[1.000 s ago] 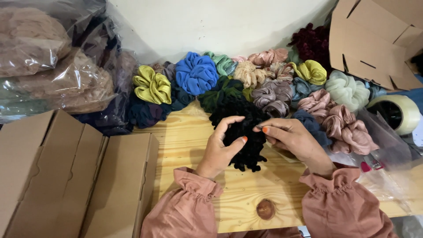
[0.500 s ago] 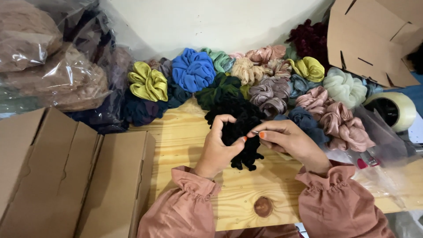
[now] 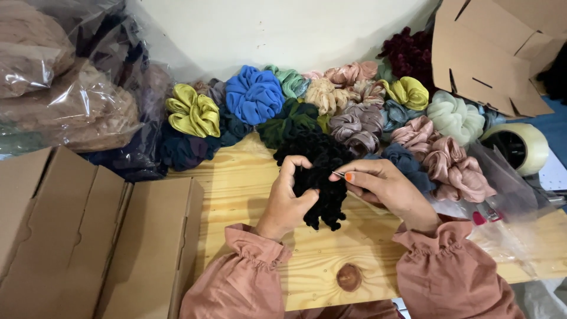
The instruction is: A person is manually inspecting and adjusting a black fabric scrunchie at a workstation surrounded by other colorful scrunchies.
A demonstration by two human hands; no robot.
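Note:
A black ruffled scrunchie (image 3: 319, 177) is held over the pale wooden table (image 3: 236, 189) near its middle. My left hand (image 3: 287, 201) grips the scrunchie's left side, thumb and fingers curled into the fabric. My right hand (image 3: 387, 186) pinches its right edge, with what looks like a thin metal pin at the fingertips. Both wrists are in gathered dusty-pink sleeves. Part of the scrunchie is hidden behind my fingers.
A heap of several coloured scrunchies lies behind, among them a blue one (image 3: 254, 94), a yellow-green one (image 3: 192, 112) and pink ones (image 3: 455, 168). Flat cardboard boxes (image 3: 88, 230) lie left, bagged fabric (image 3: 65, 100) far left, folded cardboard (image 3: 496, 53) and a tape roll (image 3: 517, 145) right.
Both hands have stayed on the black scrunchie and shifted slightly. My right fingertips have come in closer to its right edge.

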